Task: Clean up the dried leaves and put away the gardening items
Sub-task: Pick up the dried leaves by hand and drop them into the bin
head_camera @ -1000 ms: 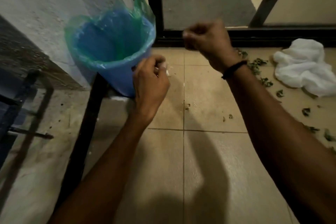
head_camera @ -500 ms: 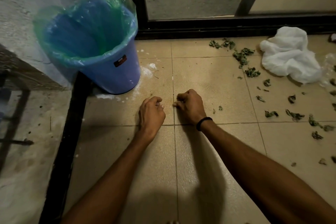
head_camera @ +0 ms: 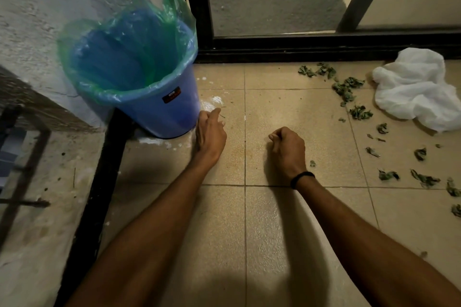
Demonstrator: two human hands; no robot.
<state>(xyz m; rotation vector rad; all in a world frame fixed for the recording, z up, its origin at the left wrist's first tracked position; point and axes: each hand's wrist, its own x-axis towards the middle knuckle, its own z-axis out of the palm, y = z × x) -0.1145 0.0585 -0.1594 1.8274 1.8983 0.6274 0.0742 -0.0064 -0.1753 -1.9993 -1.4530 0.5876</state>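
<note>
left hand [head_camera: 210, 134]: centre-left, at foot of blue bin [head_camera: 159, 109], fingertips blurred (cannot tell if it pinches anything) | right hand [head_camera: 287, 148]: centre, clenched fist, nothing visible in it | dried leaves [head_camera: 345, 88]: scattered on floor, right of frame, beside white cloth [head_camera: 414, 92]

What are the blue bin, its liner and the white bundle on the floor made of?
Blue bin: likely smooth moulded plastic, slight sheen. Liner: thin translucent green plastic film, crinkled and glossy. White bundle: looks like soft matte cloth, rumpled folds, though unsure.
</note>
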